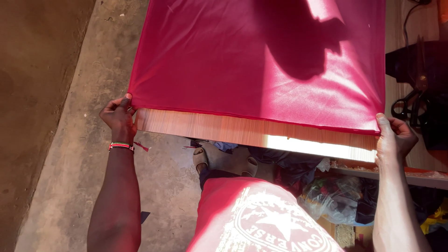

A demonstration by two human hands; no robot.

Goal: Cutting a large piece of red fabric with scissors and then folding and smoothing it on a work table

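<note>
Two hands pinch the near corners of a red cloth spread over a wooden worktop: the left hand at centre left, its grip closed on the corner, the right hand at centre right, thumb pressing the hem. Below the worktop, a clear plastic bag holds crumpled odds and ends too blurred to tell apart. Black scissors lie at the right edge.

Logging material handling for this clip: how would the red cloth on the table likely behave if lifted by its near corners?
The red cloth would probably hang floppy: it lies flat, with soft wrinkles near the right hand. Its sheen suggests a smooth weave that may slide on the wooden table. It looks thin and light, as the left hand pinches its corner with just the fingertips.
</note>
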